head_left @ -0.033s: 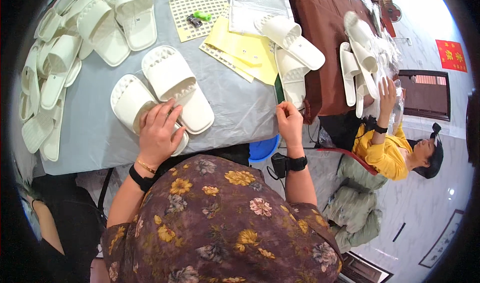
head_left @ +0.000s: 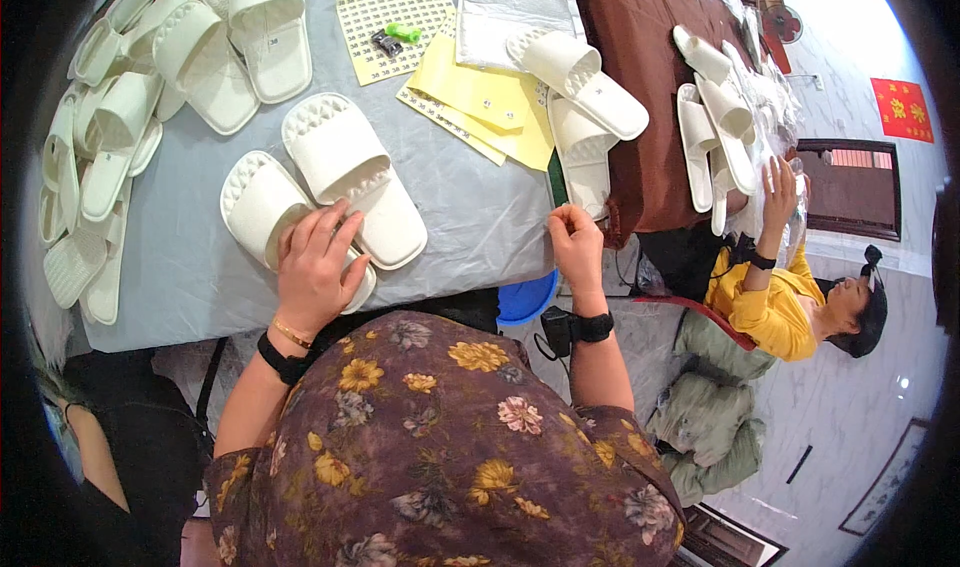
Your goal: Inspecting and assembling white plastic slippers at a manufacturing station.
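Our left hand (head_left: 315, 267) lies flat on the near white slipper (head_left: 262, 202) — light, soft foam, we judge, best pinched at its strap; beside it, our right hand (head_left: 575, 247) curls empty.

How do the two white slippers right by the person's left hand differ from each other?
The nearer slipper lies partly under the left hand; the farther slipper is only touched by its fingertips. The nearer slipper's heel end is hidden, the farther's fully visible. Both are white, upright, lying parallel on the grey tablecloth.
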Tool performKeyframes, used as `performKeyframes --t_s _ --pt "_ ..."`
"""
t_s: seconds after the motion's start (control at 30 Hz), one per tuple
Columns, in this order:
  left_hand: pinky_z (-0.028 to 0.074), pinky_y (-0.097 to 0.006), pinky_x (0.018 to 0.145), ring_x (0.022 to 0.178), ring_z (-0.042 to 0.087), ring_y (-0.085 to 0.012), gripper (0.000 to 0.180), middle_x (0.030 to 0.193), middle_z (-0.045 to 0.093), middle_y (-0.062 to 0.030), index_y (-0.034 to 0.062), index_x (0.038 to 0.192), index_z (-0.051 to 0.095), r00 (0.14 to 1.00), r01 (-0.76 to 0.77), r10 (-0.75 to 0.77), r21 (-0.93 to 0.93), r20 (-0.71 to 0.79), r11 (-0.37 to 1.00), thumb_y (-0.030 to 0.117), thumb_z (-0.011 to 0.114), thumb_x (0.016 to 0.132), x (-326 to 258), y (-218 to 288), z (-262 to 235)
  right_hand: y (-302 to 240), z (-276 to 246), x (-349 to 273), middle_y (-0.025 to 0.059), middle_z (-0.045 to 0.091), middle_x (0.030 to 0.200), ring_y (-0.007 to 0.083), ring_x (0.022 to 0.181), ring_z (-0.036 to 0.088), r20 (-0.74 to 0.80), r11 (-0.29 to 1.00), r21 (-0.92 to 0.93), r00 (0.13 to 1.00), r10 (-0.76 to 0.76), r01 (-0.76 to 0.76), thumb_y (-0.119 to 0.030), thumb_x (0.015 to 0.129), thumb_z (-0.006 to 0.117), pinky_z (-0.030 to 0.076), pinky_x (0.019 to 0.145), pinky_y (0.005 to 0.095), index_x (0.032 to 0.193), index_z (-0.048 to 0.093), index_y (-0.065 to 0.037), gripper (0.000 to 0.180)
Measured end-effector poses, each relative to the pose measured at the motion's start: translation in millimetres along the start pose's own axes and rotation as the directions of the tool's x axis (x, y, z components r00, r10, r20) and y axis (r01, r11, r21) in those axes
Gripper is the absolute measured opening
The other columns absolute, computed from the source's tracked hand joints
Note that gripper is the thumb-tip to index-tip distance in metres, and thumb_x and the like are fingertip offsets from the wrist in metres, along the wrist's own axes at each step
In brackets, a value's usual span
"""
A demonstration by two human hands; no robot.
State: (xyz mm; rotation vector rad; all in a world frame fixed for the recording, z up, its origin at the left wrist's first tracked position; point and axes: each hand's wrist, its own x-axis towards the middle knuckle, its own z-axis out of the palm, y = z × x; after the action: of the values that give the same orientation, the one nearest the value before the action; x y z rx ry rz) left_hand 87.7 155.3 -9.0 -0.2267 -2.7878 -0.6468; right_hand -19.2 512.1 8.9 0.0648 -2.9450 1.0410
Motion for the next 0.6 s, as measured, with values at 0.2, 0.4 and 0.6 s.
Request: performKeyframes --t_s 0.2,0.4,0.6 --pt "0.033 -0.041 0.107 0.125 0.049 -0.0272 0.051 0.139 0.057 -0.0077 0.0098 0.131 0.062 1.0 -0.007 0.007 0.005 0.001 1.0 0.026 0.07 0.083 2 1 0 6 9 8 0.0159 0.065 0.082 0.0326 0.075 0.064 -0.006 0.996 -0.079 0.999 -0.037 0.037 -0.008 0.085 0.067 0.052 0.069 0.0402 0.087 0.065 -0.002 0.007" --pt "0.034 -0.041 0.107 0.125 0.05 -0.0278 0.05 0.138 0.057 -0.0084 0.0089 0.13 0.062 1.0 0.0 0.0 0.016 0.007 1.0 0.027 0.069 0.084 3 0 -1 9 13 3 0.016 0.065 0.087 0.0341 0.081 0.064 -0.045 0.989 -0.124 0.995 -0.085 0.079 -0.007 0.086 0.067 0.052 0.072 0.0413 0.091 0.066 -0.002 0.008" --pt "0.033 -0.041 0.107 0.125 0.05 -0.0278 0.049 0.138 0.057 -0.0084 0.0092 0.13 0.062 1.0 -0.006 0.006 0.007 -0.001 1.0 0.029 0.068 0.085 3 -1 1 8 10 -3 0.0155 0.064 0.091 0.0356 0.083 0.063 -0.064 0.975 -0.191 0.99 -0.124 0.11 -0.006 0.087 0.065 0.052 0.075 0.043 0.101 0.066 -0.004 0.014"
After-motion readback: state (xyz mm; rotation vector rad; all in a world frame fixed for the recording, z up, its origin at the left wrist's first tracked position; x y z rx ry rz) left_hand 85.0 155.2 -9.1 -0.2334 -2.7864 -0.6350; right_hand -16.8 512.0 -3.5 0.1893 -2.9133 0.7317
